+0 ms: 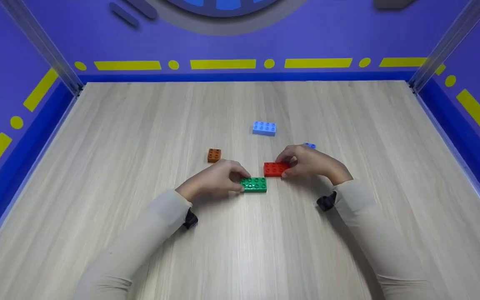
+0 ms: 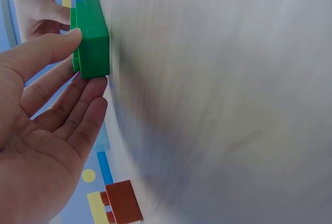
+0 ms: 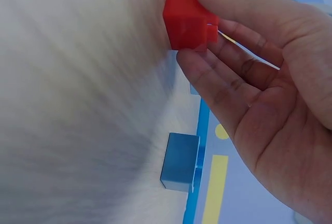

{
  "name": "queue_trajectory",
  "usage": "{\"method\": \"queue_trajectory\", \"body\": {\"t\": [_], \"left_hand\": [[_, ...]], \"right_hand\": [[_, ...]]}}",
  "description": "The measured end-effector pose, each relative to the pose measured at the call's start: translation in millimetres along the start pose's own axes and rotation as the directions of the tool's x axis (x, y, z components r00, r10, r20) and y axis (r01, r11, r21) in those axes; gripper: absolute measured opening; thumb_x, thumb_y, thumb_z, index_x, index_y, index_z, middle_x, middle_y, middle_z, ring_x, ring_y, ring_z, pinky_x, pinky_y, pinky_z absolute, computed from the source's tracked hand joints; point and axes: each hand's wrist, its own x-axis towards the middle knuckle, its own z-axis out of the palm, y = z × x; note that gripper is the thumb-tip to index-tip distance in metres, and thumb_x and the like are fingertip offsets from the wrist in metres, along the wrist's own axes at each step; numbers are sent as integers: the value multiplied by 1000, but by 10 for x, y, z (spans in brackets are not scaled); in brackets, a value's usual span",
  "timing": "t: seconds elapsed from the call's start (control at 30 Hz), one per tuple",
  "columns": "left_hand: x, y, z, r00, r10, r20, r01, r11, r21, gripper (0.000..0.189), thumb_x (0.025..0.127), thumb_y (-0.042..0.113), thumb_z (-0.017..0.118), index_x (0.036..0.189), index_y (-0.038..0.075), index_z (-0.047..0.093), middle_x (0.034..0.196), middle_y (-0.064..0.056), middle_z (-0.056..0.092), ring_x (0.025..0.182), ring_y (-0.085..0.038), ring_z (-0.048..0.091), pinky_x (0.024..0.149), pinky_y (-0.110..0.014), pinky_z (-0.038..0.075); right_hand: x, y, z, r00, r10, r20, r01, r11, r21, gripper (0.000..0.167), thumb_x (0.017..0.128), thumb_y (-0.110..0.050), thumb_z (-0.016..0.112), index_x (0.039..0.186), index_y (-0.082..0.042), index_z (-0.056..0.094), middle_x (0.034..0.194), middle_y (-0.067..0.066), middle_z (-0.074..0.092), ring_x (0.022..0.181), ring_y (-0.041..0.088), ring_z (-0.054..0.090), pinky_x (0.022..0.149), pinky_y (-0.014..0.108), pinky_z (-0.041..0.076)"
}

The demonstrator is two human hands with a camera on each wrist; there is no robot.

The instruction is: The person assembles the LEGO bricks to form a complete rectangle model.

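I see left hand (image 1: 216, 177) pinching green brick (image 1: 255, 184), right hand (image 1: 310, 161) pinching red brick (image 1: 274, 169); right-wrist view bares small blue brick (image 3: 179, 161), head view barely.

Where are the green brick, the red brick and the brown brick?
Green brick (image 1: 255, 184): head view, its studded top.
Red brick (image 1: 273, 168): head view, its studded top.
Brown brick (image 1: 214, 154): head view, its studded top.

left hand (image 2: 41, 141) holding green brick (image 2: 93, 40), brown brick (image 2: 124, 202) apart, pale tabletop (image 2: 233, 99)
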Motion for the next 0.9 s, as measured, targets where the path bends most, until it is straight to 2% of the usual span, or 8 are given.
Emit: {"method": "queue_trajectory", "body": {"t": [0.5, 0.8, 0.9], "left_hand": [[32, -13, -35, 1000, -5, -23, 6, 1000, 22, 34, 85, 9, 71, 118, 5, 68, 118, -7, 66, 107, -20, 58, 96, -36, 47], [44, -15, -44, 999, -26, -41, 26, 1000, 17, 33, 87, 12, 70, 120, 7, 68, 120, -6, 65, 111, -20, 57, 98, -38, 45], [52, -25, -42, 998, -22, -52, 23, 1000, 12, 33, 87, 11, 70, 119, 7, 68, 120, -6, 65, 111, -20, 57, 99, -38, 45]], "right_hand": [[-40, -12, 17, 1000, 24, 11, -24, 1000, -20, 35, 81, -13, 77, 115, -8, 68, 115, 9, 64, 104, 25, 59, 95, 45, 49], [-58, -2, 18, 1000, -10, 15, 10, 1000, -24, 35, 80, -13, 77, 113, -8, 68, 113, 9, 66, 103, 25, 60, 93, 45, 50], [-69, -2, 10, 999, -43, 13, 44, 999, -26, 34, 79, -12, 77, 111, -6, 68, 110, 10, 66, 100, 25, 60, 91, 45, 50]]}}
